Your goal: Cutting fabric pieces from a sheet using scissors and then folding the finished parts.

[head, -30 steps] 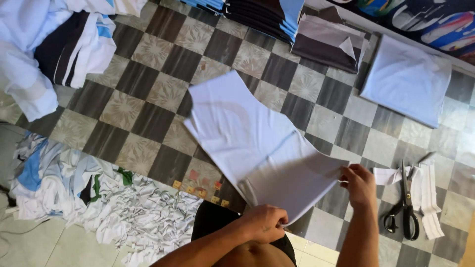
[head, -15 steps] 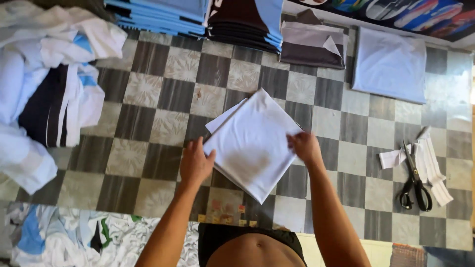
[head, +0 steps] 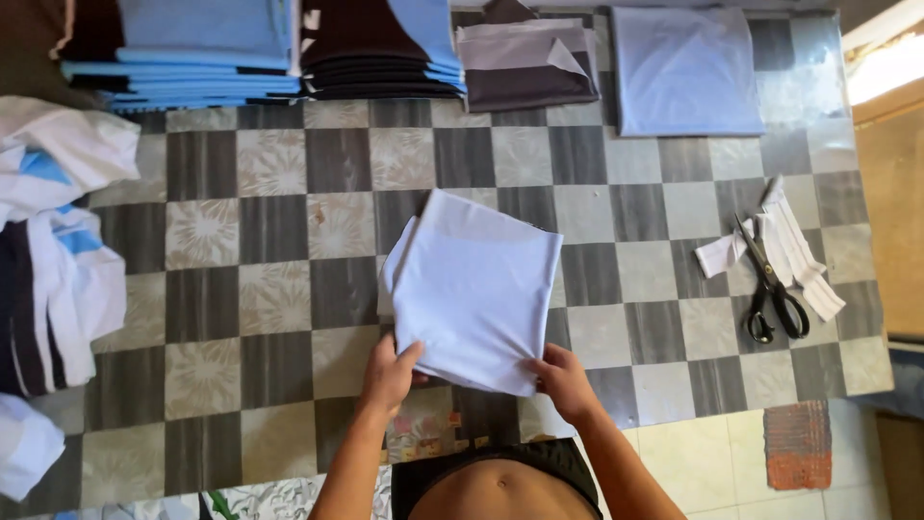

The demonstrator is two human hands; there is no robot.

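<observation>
Gripping folded white cloth near edge, left hand and right hand seemingly pinched shut, scissors well apart

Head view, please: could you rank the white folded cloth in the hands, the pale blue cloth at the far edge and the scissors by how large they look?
1. white folded cloth, held by the left hand and right hand.
2. pale blue cloth; close, and it lies farther off, so this order is unsure.
3. scissors, clearly smallest.
</observation>
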